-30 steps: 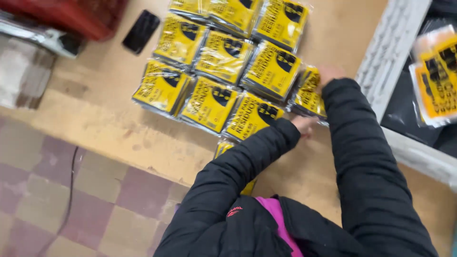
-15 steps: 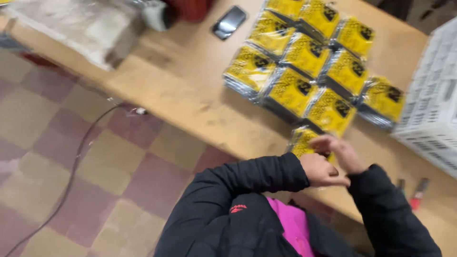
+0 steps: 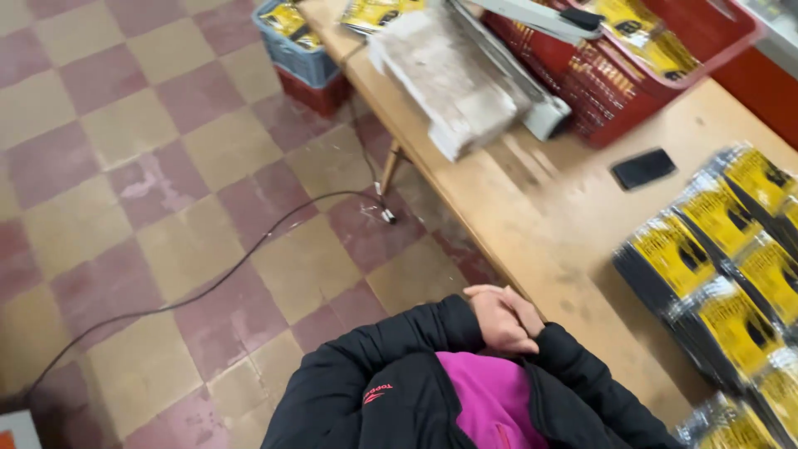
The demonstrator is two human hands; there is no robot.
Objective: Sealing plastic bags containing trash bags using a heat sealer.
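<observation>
The person's two hands were clasped together at the near edge of the worktop [image 3: 532, 241], close against the chest. The left hand [image 3: 497, 323] lay wrapped with the right hand [image 3: 525, 309] over it, both emerging from black jacket sleeves. Each grip was closed on the other hand; nothing else could be seen held between them, though the palms were hidden.

The yellow-and-black packets [image 3: 715, 274] lay to the right on the worktop, sealed in clear film and overlapped in rows, apparently so that each label stayed visible. They sat near the hands but were not touched. A black phone [image 3: 643, 168] lay flat beyond them, apart from the stack.

Farther along stood a red basket [image 3: 640, 91] containing more yellow packets, with a pale grey sealing device [image 3: 532, 50] beside it and a worn white bundle [image 3: 453, 79] at the worktop's edge. A blue crate [image 3: 293, 46] sat on a red one on the floor at the far left. A cable [image 3: 216, 278] trailed across the chequered floor [image 3: 125, 166].
</observation>
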